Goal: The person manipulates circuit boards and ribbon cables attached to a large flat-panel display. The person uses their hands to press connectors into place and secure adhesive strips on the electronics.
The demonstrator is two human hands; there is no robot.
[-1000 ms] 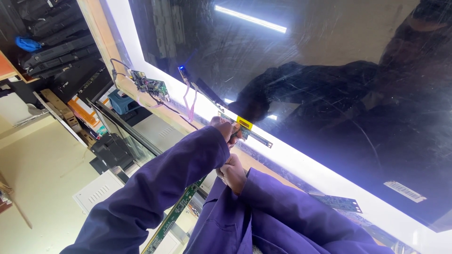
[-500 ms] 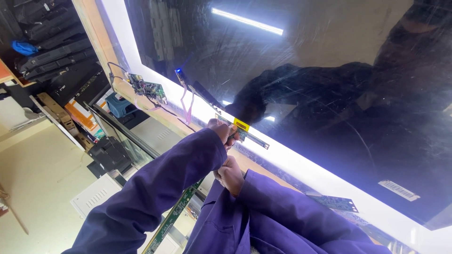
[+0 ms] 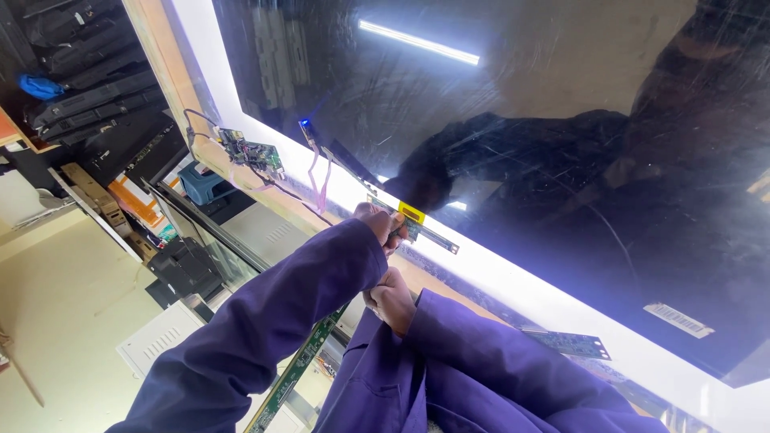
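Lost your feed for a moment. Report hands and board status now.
Left hand pinching narrow circuit strip at lit edge of dark display panel. Right hand just below, grip hidden. Pink ribbon cables hang clear, to the side.

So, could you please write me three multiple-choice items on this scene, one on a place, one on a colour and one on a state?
1. Where is the left hand?
A. on the narrow circuit strip at the lit edge of the big dark panel
B. on the blue cloth
C. on the floor

2. What colour are the sleeves?
A. red
B. purple
C. white

3. How is the right hand?
A. stretched out flat on the panel
B. raised above the left hand
C. curled just below the left hand

Answers: 1 A, its fingers close on the strip beside the yellow tag. 2 B, both arms are in purple cloth. 3 C, it sits curled under the left hand, and what it holds is hidden.
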